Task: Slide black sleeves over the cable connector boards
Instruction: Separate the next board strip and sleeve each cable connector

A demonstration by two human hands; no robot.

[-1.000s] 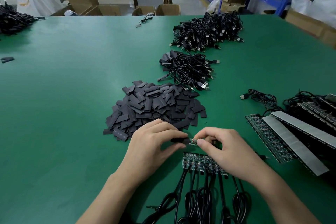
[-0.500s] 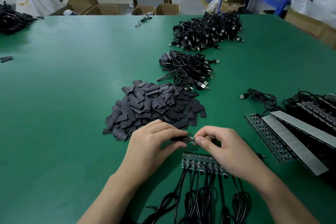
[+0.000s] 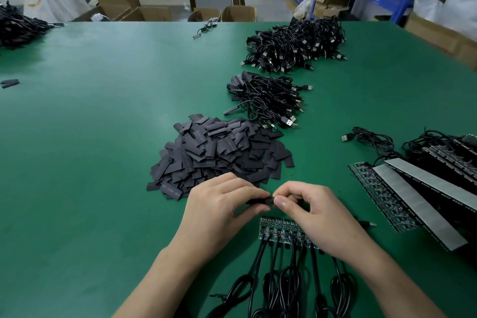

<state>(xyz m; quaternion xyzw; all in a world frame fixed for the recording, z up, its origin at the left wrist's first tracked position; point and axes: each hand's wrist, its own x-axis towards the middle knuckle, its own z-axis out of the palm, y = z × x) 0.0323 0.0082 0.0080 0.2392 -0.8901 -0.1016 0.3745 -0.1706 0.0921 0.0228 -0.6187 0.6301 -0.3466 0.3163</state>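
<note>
While our left hand [image 3: 219,209] pinches a sleeve [image 3: 259,201] over the bench [image 3: 103,137], our right hand [image 3: 317,214] pinches its end.

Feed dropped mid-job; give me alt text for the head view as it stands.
Over a green table, the left hand pinches a black sleeve while the right hand pinches its connector board, hidden by fingers, at the sleeve's end. A row of bare boards with cables lies just nearer; a pile of loose sleeves lies beyond.

Sleeve pile [image 3: 219,152] behind hands [image 3: 268,212], connector boards [image 3: 281,232] below (nearer), cable heaps [image 3: 265,98] beyond
</note>
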